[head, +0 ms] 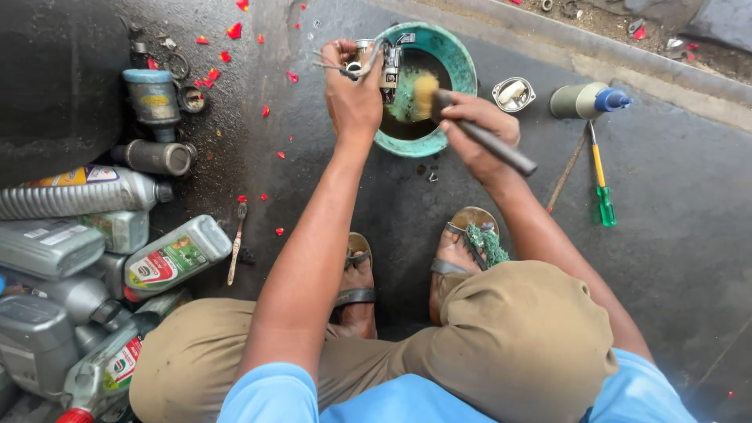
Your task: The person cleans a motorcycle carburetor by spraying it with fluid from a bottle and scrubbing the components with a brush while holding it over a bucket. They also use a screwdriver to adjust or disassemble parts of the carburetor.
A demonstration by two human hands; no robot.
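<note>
Head view shows the left hand [352, 90] closed around a small metal part [374, 64] over the teal basin [462, 66]. Just right of it, the right hand [478, 129] grips a brush [470, 125], its bristles touching the part; a green-handled screwdriver [601, 184] lies well right of that hand

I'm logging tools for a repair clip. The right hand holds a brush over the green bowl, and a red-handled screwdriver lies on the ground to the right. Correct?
Nearly. The head view shows the right hand holding the brush over the green bowl, but the screwdriver has a yellow and green handle, not red.
</note>
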